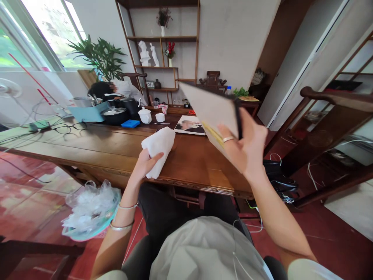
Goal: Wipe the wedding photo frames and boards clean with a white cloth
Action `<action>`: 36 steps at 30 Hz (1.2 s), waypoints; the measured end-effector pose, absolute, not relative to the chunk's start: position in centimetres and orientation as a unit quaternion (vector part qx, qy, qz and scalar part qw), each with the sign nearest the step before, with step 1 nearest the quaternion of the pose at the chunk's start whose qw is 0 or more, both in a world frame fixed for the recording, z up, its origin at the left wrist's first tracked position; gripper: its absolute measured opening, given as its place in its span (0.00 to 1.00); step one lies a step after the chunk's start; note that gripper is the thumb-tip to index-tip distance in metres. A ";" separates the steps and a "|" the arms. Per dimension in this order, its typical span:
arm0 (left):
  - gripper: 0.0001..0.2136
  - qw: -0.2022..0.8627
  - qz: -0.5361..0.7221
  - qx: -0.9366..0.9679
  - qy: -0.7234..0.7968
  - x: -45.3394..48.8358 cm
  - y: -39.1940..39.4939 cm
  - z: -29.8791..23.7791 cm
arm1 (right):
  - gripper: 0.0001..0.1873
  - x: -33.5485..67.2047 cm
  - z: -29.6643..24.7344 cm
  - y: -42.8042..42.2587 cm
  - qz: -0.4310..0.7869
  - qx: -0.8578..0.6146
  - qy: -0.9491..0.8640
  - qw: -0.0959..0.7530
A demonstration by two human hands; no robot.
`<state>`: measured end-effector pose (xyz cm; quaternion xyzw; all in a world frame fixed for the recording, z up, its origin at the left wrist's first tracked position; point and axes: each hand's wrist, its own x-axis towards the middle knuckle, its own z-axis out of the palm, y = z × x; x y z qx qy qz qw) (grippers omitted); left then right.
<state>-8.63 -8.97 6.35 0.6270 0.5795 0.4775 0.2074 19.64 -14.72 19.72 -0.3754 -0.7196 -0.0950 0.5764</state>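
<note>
- The white cloth [159, 149], folded into a thick wad, is in the left hand [144, 165]. The fingers are curled around its lower end, and the wad stands above the near part of the wooden table [101, 147].
- The flat panel [210, 109] is in the right hand [244, 149], lifted clear of the table and tilted with its pale face towards the cloth. The thumb and fingers are clamped on its lower right edge, where a dark rim and a yellow strip show.
- Cloth and panel are near each other but apart.
- Beyond them a printed picture [190, 126] lies flat on the table.
- Further back stand a white lidded pot [145, 115] and a small white cup [160, 117], with a blue pad [130, 123] and a dark pan [113, 114] beside them.
- A pair of glasses [68, 128] lies towards the left end.
- On the floor to the left, a basket of crumpled plastic [90, 210] sits beside the person's knee.
- Another person [107, 89] is at the far end, before a leafy plant [100, 56].
</note>
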 end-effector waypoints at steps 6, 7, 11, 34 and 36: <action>0.18 0.099 0.429 0.664 0.605 -6.1 -9.5 6.5 | 0.16 21.3 18.4 -13.4 -0.003 -0.319 -0.436 0.842; 0.18 0.082 0.416 0.668 0.612 -5.6 -9.6 6.4 | 0.17 21.5 17.6 -12.9 0.028 -0.319 -0.394 0.862; 0.18 0.041 0.389 0.695 0.603 -3.3 -10.4 6.1 | 0.25 21.8 13.9 -11.8 0.137 -0.330 -0.284 0.890; 0.07 -0.077 0.269 0.853 0.440 -1.2 -10.8 4.2 | 0.27 22.9 6.9 -10.6 0.319 -0.324 -0.181 0.872; 0.09 -0.075 0.276 0.857 0.430 -1.3 -10.6 3.9 | 0.26 23.5 6.8 -10.8 0.328 -0.327 -0.181 0.867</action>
